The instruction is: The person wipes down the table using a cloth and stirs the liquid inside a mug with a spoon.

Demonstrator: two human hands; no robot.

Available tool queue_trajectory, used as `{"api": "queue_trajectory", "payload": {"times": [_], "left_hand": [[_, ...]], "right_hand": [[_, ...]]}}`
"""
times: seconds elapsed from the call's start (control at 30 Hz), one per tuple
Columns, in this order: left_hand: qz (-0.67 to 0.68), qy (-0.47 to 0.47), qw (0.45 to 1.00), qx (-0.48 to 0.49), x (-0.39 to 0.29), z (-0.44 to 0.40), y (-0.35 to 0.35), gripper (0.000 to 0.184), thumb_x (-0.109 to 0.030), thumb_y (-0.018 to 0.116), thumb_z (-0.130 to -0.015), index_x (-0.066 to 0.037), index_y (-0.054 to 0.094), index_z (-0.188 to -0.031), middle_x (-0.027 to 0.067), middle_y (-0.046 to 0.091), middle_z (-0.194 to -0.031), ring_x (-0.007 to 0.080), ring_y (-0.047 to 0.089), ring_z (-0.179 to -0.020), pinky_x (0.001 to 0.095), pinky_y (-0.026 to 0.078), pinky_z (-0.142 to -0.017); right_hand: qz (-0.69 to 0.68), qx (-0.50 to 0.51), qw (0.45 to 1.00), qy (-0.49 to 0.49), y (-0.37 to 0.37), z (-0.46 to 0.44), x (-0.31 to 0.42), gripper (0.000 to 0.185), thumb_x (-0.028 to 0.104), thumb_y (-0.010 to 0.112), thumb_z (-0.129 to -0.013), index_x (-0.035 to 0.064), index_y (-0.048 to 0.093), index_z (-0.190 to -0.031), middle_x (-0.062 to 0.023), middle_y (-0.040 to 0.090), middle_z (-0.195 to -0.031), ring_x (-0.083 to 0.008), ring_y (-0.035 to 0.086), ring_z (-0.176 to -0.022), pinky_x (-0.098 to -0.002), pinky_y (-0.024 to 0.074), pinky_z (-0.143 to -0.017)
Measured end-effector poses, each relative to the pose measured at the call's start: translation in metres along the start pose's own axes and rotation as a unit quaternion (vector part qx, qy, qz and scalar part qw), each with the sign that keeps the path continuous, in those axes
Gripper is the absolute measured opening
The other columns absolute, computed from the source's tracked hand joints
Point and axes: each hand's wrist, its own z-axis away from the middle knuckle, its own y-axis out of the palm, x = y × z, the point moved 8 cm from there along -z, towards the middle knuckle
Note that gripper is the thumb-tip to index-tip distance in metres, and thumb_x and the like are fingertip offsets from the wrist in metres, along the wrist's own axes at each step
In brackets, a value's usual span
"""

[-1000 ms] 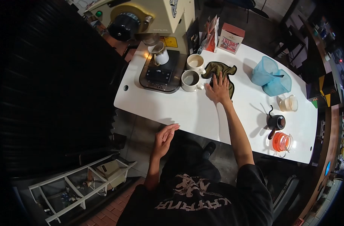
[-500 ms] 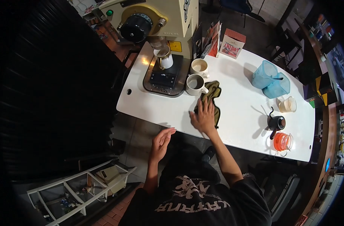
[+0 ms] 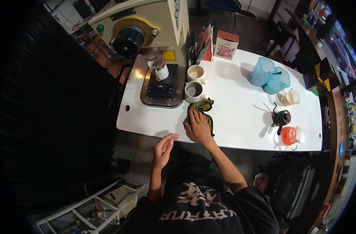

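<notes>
My right hand [image 3: 198, 128] lies flat on a dark green cloth [image 3: 201, 105] near the front edge of the white table, its fingers stretched out over the fabric. The far end of the cloth is bunched up beyond my fingertips. Just past it stand a mug with a grey inside [image 3: 194, 90] and a cream mug [image 3: 196, 73]. My left hand [image 3: 164, 147] hangs at the table's front edge with its fingers extended, holding nothing.
A cream machine [image 3: 146, 27] stands at the back left; a white cup [image 3: 159, 70] sits on a black scale [image 3: 161, 89] beneath it. Rightward are blue containers [image 3: 262, 72], a glass cup [image 3: 291, 97], a black kettle [image 3: 282, 117] and a red-filled glass server [image 3: 290, 135].
The cloth's far end has come nearer to me and is more bunched. My right hand has slid slightly toward me with it. My left hand stays by the edge; the view has shifted.
</notes>
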Motion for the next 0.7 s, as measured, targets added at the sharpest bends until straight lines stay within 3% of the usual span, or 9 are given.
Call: {"api": "queue_trajectory", "payload": {"times": [0.13,0.2,0.43,0.67,0.7], "left_hand": [[0.000,-0.017,0.999,0.033,0.000,-0.012,0.010,0.028,-0.009,0.049,-0.105,0.007,0.057,-0.128,0.0154,0.065,-0.122,0.0207,0.060,-0.119,0.0337,0.043,-0.108],[-0.006,-0.006,0.999,0.039,-0.001,-0.017,0.014,0.031,-0.016,0.052,-0.105,0.006,0.059,-0.126,0.0162,0.067,-0.120,0.0227,0.062,-0.117,0.0352,0.044,-0.107],[-0.010,-0.002,0.997,0.072,-0.005,-0.033,0.023,0.027,-0.009,0.050,-0.105,0.007,0.059,-0.126,0.0151,0.067,-0.120,0.0210,0.062,-0.118,0.0332,0.044,-0.107],[-0.021,0.008,0.998,0.057,-0.011,-0.030,0.011,0.027,-0.009,0.051,-0.105,0.007,0.059,-0.125,0.0145,0.068,-0.119,0.0208,0.062,-0.118,0.0332,0.044,-0.106],[-0.022,0.010,0.998,0.051,-0.011,-0.027,0.006,0.027,-0.009,0.051,-0.105,0.007,0.059,-0.125,0.0143,0.068,-0.119,0.0208,0.062,-0.117,0.0332,0.044,-0.106]], "right_hand": [[0.030,-0.017,0.999,0.034,-0.010,0.013,-0.014,0.060,0.030,0.056,-0.096,-0.0071,0.044,-0.141,-0.0242,0.046,-0.146,-0.0416,0.043,-0.132,-0.0490,0.0332,-0.112],[0.049,-0.027,0.996,0.064,-0.020,0.023,-0.028,0.057,0.028,0.056,-0.097,-0.0062,0.045,-0.141,-0.0229,0.044,-0.148,-0.0414,0.043,-0.133,-0.0491,0.0326,-0.112],[0.138,-0.063,0.982,0.110,-0.039,0.025,-0.110,0.056,0.028,0.056,-0.096,-0.0037,0.045,-0.142,-0.0219,0.043,-0.150,-0.0418,0.042,-0.135,-0.0496,0.0341,-0.112],[0.152,-0.055,0.973,0.162,-0.047,-0.036,-0.189,0.068,0.034,0.054,-0.095,-0.0017,0.036,-0.149,-0.0249,0.033,-0.155,-0.0469,0.038,-0.137,-0.0517,0.0292,-0.116],[0.141,-0.040,0.975,0.165,-0.041,-0.046,-0.204,0.068,0.037,0.053,-0.095,0.0033,0.035,-0.151,-0.0245,0.031,-0.157,-0.0493,0.036,-0.137,-0.0527,0.0283,-0.116]]}}
